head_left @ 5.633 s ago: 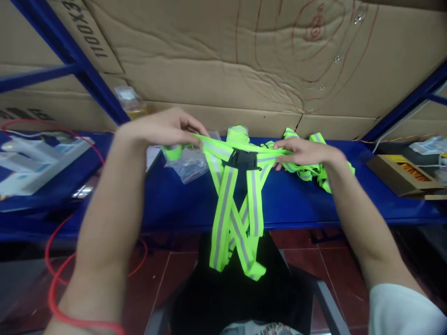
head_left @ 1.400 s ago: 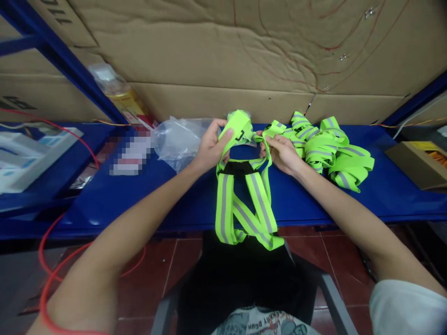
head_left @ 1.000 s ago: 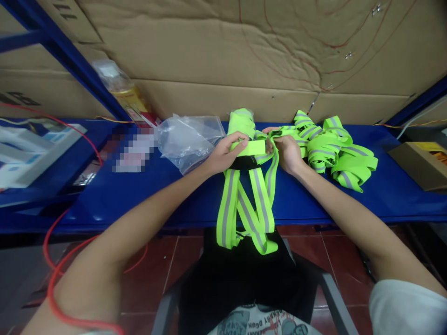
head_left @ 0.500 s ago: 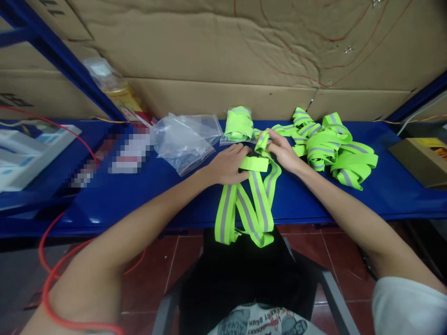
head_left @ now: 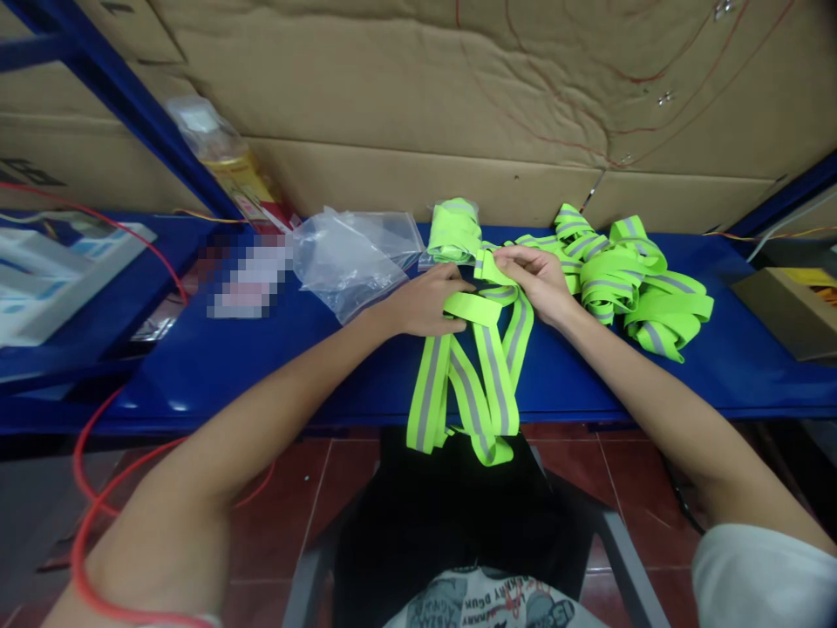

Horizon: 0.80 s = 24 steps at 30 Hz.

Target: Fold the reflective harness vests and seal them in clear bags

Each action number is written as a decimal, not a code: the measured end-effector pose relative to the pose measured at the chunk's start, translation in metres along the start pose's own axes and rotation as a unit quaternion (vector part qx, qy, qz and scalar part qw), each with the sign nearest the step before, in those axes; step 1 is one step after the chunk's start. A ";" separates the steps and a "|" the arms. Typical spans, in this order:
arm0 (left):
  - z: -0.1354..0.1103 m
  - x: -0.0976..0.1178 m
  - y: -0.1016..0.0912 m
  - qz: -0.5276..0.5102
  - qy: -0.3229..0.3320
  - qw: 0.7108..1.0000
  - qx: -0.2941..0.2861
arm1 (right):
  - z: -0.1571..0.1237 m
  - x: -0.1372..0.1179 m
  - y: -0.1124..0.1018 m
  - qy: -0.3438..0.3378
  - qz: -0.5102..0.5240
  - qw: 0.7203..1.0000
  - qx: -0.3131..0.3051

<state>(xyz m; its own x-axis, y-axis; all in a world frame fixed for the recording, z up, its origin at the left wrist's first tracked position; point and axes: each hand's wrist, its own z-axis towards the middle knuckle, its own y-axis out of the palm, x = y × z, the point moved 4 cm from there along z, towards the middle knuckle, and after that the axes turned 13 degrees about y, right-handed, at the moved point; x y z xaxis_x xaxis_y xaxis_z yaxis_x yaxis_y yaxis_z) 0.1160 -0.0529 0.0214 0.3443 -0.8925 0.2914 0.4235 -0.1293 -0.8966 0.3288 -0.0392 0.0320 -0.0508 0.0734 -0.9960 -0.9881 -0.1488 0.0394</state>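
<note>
Neon-yellow reflective strap point(head_left: 495, 375) with a grey stripe hangs in long loops over the table's front edge. My left hand point(head_left: 432, 303) is closed on its gathered upper part, where a plain yellow band crosses the loops. Between the thumb and fingers of my right hand point(head_left: 540, 277) is another stretch of the same strap, pinched near its upper end. Just behind my hands, a folded bundle of strap point(head_left: 454, 230) sits in a clear bag. More coiled reflective straps point(head_left: 621, 270) lie heaped to the right of my right hand.
Clear plastic bags point(head_left: 353, 253) lie left of the bundle, near a bottle point(head_left: 226, 161) with a yellow label. A cardboard box point(head_left: 788, 310) is at the right of the blue table point(head_left: 261, 366). Red tubing point(head_left: 82, 523) loops by my left arm. Cardboard point(head_left: 392, 96) lines the back.
My right hand has shifted slightly, turning the pinched strap piece so that it lies flatter and wider. The left hand keeps its hold, and the hanging loops sway a little.
</note>
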 end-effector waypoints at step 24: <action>-0.002 0.007 -0.015 0.013 -0.049 0.995 0.085 | -0.009 0.008 0.016 -0.075 -0.208 0.974 -0.047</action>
<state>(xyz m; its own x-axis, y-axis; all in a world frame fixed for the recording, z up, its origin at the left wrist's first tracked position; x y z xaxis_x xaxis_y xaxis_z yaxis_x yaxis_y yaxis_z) 0.1102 -0.0583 0.0357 0.4342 -0.8468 0.3071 0.5455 -0.0241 -0.8378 0.3138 -0.0494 0.0237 0.3241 0.2883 -0.9010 -0.9104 -0.1638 -0.3799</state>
